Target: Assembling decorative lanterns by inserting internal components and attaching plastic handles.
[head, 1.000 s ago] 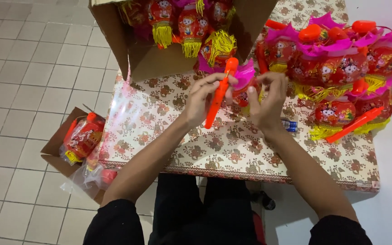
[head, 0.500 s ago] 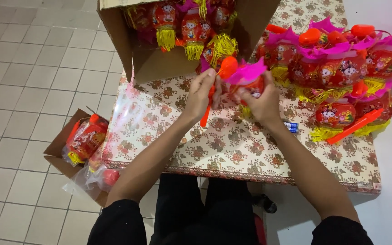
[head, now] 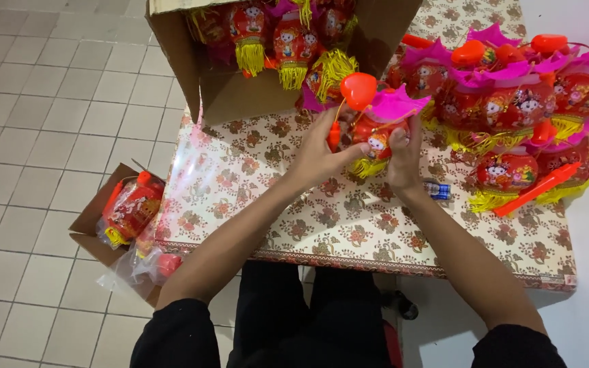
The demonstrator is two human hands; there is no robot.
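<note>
Both hands hold one red toy lantern [head: 374,140] with a pink paper top, a yellow fringe and an orange handle ending in a round knob, above the patterned table [head: 322,218]. My left hand [head: 318,150] grips its left side and the handle. My right hand [head: 403,153] clasps its right side. The lantern's lower part is partly hidden by my fingers.
An open cardboard box [head: 240,88] with several lanterns lies on its side at the table's back. A pile of finished lanterns [head: 519,102] fills the right. A small blue battery [head: 438,190] lies by my right wrist. On the floor, a low box [head: 100,218] holds bagged lanterns.
The orange handle was held slanted and low between my hands; now the lantern is raised toward the box, with the handle's knob up and the pink top spread.
</note>
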